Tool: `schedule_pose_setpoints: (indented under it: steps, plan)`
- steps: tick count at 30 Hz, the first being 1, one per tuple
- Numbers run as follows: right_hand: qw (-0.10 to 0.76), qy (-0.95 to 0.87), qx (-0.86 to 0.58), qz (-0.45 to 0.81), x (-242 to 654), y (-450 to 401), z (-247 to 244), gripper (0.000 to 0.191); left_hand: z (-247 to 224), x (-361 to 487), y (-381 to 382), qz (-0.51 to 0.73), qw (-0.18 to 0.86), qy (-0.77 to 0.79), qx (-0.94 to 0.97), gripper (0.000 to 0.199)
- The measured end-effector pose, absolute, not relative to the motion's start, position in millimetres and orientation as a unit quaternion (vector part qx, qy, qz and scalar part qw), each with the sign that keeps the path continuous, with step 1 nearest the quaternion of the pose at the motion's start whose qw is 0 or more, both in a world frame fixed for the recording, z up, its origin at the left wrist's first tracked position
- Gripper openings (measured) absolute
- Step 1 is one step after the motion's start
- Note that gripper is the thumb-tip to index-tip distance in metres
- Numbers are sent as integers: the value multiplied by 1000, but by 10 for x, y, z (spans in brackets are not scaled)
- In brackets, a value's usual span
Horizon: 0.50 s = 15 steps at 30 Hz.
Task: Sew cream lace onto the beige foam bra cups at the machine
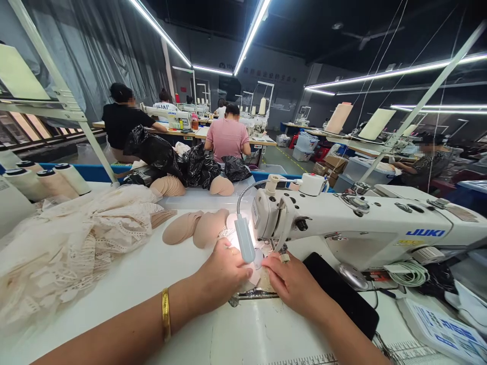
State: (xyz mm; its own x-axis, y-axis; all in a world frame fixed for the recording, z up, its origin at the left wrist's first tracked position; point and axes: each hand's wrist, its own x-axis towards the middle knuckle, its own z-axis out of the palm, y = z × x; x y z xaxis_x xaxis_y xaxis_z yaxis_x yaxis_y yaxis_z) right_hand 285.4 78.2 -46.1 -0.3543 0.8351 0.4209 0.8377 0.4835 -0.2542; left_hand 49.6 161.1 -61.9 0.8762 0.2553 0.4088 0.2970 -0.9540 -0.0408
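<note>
My left hand (222, 274), with a gold bangle at the wrist, is closed on a small beige fabric piece (254, 278) in front of the sewing machine's needle area. On the other side of the needle, my right hand (291, 279) has its fingers drawn together close to the fabric; what lies between the fingertips is too small to make out. A grey lamp head (244, 239) on a bendy neck hangs over the work and hides part of it. The white sewing machine (342, 228) stands just behind my right hand. Stacked beige cup-shaped pieces (211, 228) lie beyond my left hand.
Cream lace fabric (91, 228) is heaped at the left, with thread cones (57, 182) behind it. A black tablet-like slab (338, 294) lies beside my right forearm, near a white box (445, 329). Black plastic bags (186, 162) sit behind the table. Several people work farther off.
</note>
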Motion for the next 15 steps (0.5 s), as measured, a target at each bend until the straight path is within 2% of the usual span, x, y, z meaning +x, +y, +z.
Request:
schedule_pose_setpoints:
  steps: [5,10,15]
  plan:
    - [207,-850,-480,67,2849,747,-421,27,-597,475,1458,-226,24,-135,-965,18]
    - [224,-840,-489,72,2829,760,-463,32,-624,464,1550,-202,22,-130,-970,18]
    - [233,-827,-509,55,2811,795,-558,33,-433,477,1681,-164,46,-130,-977,23]
